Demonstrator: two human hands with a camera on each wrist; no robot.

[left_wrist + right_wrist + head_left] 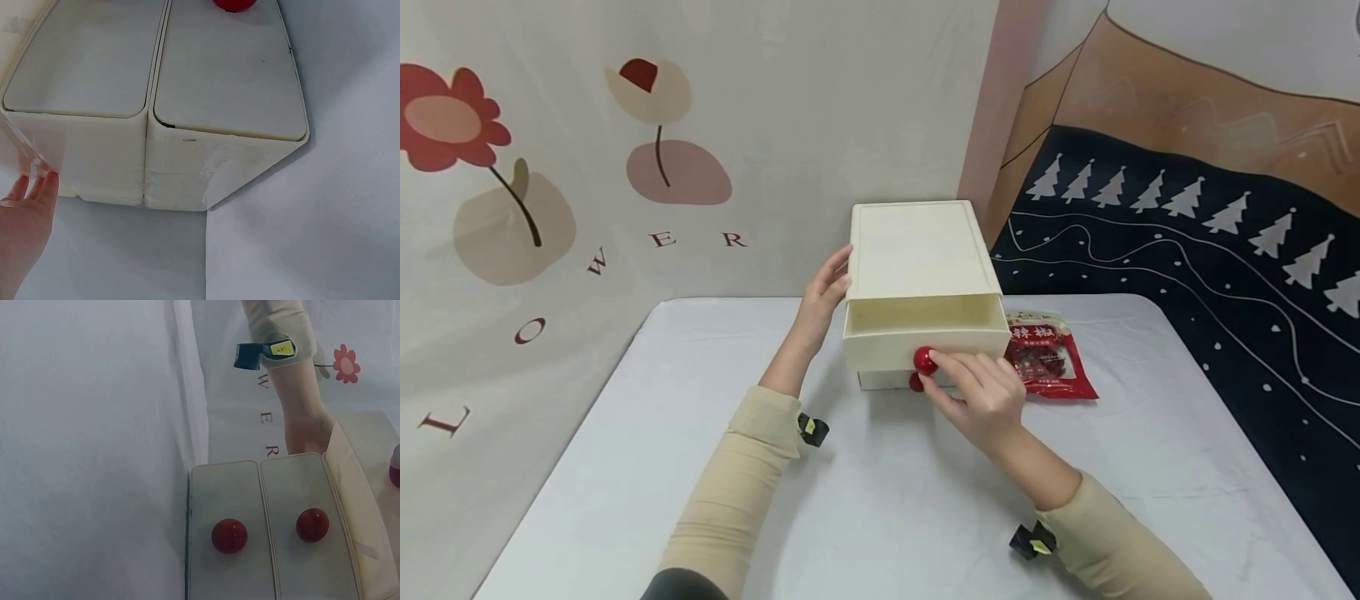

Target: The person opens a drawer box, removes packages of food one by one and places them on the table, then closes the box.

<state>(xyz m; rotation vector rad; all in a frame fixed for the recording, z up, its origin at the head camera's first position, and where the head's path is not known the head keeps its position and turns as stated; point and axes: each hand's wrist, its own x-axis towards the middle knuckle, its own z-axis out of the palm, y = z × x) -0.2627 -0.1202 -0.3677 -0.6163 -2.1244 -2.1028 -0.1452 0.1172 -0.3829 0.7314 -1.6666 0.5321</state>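
A cream drawer box (917,250) stands on the table, its top drawer (887,353) pulled partway out toward me. My right hand (985,396) pinches the round red knob (925,360) of that drawer between thumb and index finger. Against the left side of the box rests my left hand (820,304), fingers extended; the left wrist view shows these fingers (47,187) touching the side wall. Below the pulled drawer, two more drawers stay closed, each with a red knob (229,536) in the right wrist view. The drawer's inner floor is mostly hidden.
A red snack packet (1048,358) lies right of the box, partly behind it and the right hand. White cloth covers the table (880,517). A wall with printed flowers (445,121) rises behind, and a dark tree-patterned cloth (1210,275) hangs at the right.
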